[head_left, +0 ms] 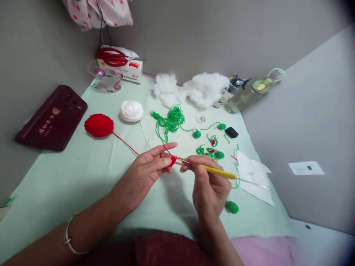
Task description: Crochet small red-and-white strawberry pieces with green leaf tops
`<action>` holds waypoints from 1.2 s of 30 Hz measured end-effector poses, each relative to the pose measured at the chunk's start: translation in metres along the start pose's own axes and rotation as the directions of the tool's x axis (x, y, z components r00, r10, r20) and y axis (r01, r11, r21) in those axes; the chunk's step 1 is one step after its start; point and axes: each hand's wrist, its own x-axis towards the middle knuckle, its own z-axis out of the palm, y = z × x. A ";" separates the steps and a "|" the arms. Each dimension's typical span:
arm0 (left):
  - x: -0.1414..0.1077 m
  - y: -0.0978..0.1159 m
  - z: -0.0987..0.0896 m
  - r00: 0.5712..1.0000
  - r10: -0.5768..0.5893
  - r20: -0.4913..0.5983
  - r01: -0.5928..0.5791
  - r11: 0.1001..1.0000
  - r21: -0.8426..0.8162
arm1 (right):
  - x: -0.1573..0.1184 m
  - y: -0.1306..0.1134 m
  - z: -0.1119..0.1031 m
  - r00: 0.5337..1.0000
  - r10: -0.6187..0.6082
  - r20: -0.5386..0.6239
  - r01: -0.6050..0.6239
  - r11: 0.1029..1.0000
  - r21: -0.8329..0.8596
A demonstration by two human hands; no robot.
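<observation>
While the left hand (146, 164) pinches the red crochet piece (173, 161), judged soft, light, best held by its edge, the right hand (209, 186) grips the yellow-handled hook (217, 171), towards three o'clock.

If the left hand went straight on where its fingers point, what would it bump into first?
Probably the right hand, which holds the yellow-handled hook just past the red crochet piece pinched in the left hand. Depth is hard to judge from this view.
</observation>
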 end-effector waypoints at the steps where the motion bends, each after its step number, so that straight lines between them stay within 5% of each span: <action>1: 0.000 0.001 -0.001 1.000 0.000 0.001 0.000 1.000 0.006 | 0.001 0.000 -0.001 0.999 0.045 0.001 -0.045 0.998 0.046; 9: 0.000 -0.001 0.000 0.999 0.052 0.002 -0.052 0.992 0.111 | 0.007 -0.001 0.000 0.979 0.204 0.013 -0.200 0.942 0.268; 36: -0.003 0.000 0.001 0.994 0.105 -0.026 -0.099 0.978 0.184 | 0.003 0.003 -0.002 0.985 0.169 0.019 -0.169 0.962 0.214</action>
